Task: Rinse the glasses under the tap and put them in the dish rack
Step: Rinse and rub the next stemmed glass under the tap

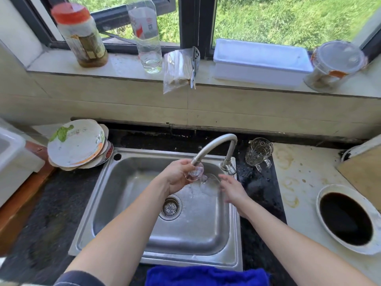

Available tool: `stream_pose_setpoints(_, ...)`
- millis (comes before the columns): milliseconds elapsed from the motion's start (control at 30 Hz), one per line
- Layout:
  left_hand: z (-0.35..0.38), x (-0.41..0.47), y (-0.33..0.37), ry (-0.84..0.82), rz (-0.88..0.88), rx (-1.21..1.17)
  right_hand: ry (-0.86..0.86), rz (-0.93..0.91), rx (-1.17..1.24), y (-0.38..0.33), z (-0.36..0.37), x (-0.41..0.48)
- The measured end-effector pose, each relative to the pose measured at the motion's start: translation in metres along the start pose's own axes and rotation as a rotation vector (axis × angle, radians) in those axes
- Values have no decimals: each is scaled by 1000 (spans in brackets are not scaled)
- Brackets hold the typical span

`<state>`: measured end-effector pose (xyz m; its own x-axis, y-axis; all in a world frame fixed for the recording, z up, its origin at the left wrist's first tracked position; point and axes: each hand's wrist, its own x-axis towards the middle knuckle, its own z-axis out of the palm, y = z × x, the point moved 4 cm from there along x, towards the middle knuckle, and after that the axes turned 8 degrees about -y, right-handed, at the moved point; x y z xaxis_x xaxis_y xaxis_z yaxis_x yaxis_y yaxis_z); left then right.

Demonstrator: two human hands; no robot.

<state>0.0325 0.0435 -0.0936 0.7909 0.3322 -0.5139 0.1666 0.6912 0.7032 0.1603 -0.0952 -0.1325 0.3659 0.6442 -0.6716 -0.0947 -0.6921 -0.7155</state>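
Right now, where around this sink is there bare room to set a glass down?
Free: the dark counter left of the sink, in front of the stacked plates; and the pale counter between the glass mug and the bowl of dark liquid. Crowded: the windowsill, and under the tap, where the left hand holds a small glass beside the right hand.

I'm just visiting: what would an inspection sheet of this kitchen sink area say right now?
Surface: dark counter around a steel sink; pale counter on the right is stained.
Job's things: small glass under the tap; glass mug stands on the counter right of the tap.
Clutter: stacked plates left of the sink, bowl of dark liquid right, blue cloth at the front edge.
Hands: left hand grips the small glass; right hand open beside it, holding nothing.
Cables: nothing seen.
Surroundings: jar, bottle and white box on the windowsill; grass outside.
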Motion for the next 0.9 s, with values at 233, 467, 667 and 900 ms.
stream_pose_setpoints(233,2,-5,11,-47,14,-106,64,-335,-730,-37,30,12)
stream_pose_setpoints(467,-37,-18,11,383,43,300,-98,-188,-653,-34,70,27)
stream_pose_setpoints(667,-98,-51,15,611,82,311,-71,-67,-181,-55,82,36)
stream_pose_setpoints(900,-128,-69,-3,655,24,366,24,-123,227,-71,81,46)
